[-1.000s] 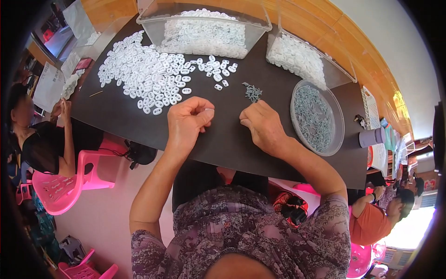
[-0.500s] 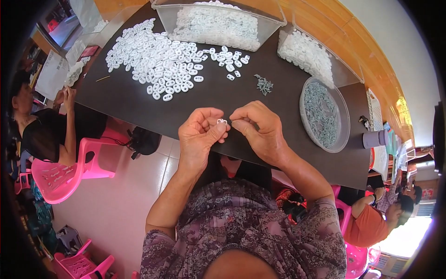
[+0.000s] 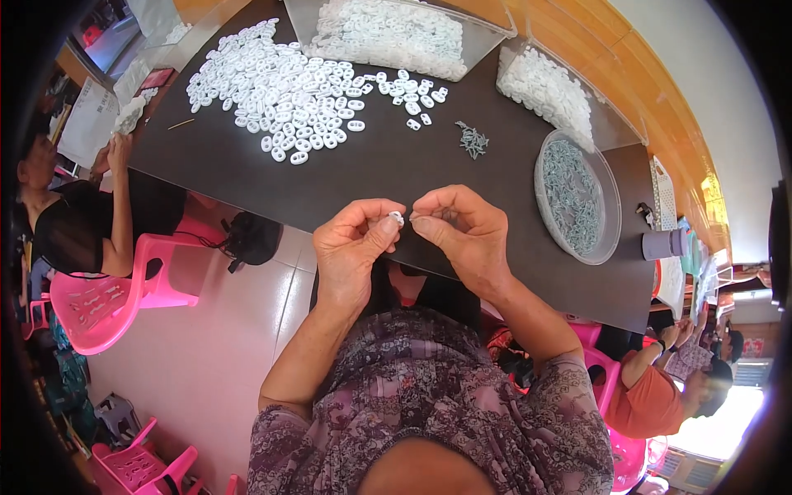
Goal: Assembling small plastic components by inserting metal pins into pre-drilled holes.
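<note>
My left hand [image 3: 351,247] is closed, with a small white plastic piece [image 3: 397,219] pinched between thumb and forefinger. Just to its right, my right hand [image 3: 469,239] is pinched shut; whatever lies between its fingertips is too small to make out. Both hands hover at the near edge of the dark table [image 3: 396,169], fingertips a short gap apart. Beyond them on the left spreads a big heap of white oval pieces [image 3: 280,91] with two holes each. A smaller group of similar white pieces [image 3: 408,95] and a little pile of grey-green screws [image 3: 473,141] lie farther right.
A round clear tub [image 3: 611,241] full of similar screws stands at the right, near a grey-purple cup [image 3: 664,245]. Clear bins [image 3: 503,35] of white pieces line the back. Other people sit left and right; a pink chair [image 3: 124,318] stands at the left.
My hands have shifted slightly, and the white piece has turned between my left fingers, so less of it shows. The view has also moved a little.
</note>
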Tool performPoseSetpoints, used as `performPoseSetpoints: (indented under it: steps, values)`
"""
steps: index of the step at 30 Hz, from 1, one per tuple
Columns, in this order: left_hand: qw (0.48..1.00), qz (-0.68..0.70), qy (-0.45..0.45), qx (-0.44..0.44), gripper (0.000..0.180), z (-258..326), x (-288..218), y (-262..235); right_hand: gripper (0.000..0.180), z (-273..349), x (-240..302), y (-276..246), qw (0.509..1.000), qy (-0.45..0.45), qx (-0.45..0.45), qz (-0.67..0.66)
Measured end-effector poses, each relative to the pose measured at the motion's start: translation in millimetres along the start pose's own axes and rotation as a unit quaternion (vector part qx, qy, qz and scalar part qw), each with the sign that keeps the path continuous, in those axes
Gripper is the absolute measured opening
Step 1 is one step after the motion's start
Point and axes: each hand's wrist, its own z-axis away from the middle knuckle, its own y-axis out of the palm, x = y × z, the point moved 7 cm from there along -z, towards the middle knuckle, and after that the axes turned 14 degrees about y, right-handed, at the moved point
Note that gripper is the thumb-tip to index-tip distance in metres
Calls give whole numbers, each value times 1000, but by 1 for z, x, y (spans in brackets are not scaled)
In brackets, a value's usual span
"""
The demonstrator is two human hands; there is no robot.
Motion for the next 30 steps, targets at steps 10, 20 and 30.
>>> performPoseSetpoints:
  steps: [10, 20, 30]
  values:
    - [992, -104, 68, 3, 12, 6, -8, -4, 17, 3, 4, 4, 996, -59, -19, 70]
    - [975, -177, 135, 17, 10, 9, -18, 1, 16, 4, 3, 6, 994, -63, -32, 89]
    - [968, -210, 140, 13, 11, 13, -21, 0, 14, 7, 5, 11, 991, -84, -31, 102]
